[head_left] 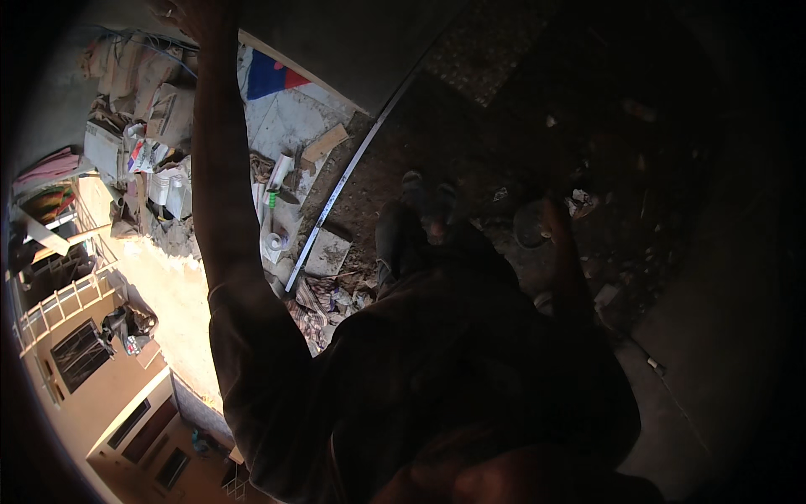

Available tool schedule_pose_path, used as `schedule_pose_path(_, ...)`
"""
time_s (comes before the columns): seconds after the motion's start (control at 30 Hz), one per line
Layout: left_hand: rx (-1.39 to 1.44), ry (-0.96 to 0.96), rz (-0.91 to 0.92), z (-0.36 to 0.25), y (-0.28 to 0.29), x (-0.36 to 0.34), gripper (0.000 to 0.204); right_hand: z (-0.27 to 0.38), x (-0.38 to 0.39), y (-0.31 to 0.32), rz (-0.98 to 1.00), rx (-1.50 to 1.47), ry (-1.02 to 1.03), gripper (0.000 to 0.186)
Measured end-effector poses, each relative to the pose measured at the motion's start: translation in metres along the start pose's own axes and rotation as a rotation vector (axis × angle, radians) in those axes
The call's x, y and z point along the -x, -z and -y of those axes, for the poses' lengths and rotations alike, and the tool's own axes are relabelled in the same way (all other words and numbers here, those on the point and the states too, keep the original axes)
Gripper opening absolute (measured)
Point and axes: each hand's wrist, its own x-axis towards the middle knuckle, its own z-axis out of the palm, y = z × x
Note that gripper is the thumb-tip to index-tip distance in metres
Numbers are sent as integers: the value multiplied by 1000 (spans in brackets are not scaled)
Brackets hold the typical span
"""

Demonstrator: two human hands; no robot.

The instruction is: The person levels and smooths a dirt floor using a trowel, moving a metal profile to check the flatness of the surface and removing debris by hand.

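My left arm stretches up along the left side, and my left hand (180, 13) is at the top edge, near a dark wall. That hand is partly cut off and dark, so its grip and anything in it are unclear. Low on the right, my right hand (552, 220) is closed at the edge of a dark round container (529, 225), held beside my legs. Deep shadow hides the container's contents. A long, thin pale strip (344, 179) runs slantwise across the floor, left of my feet (428, 191).
Cardboard boxes and scrap (172, 113) are heaped at the left. Nearby lie a wooden offcut (325, 144), a square tile-like piece (327, 253) and crumpled cloth (309, 304). A cable (656, 366) trails at the right. Rubble litters the dark floor; a sunlit building (80, 357) stands lower left.
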Motion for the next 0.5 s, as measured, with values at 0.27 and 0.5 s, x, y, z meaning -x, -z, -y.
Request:
schedule_pose_path(0.27, -180, 126, 103, 7, -23, 12, 61, -96, 11, -34, 45, -105, -46, 47)
schedule_pose_path(0.5, 41, 177, 118, -12, -17, 3, 75, -188, 89, -46, 20, -461, -635, 34)
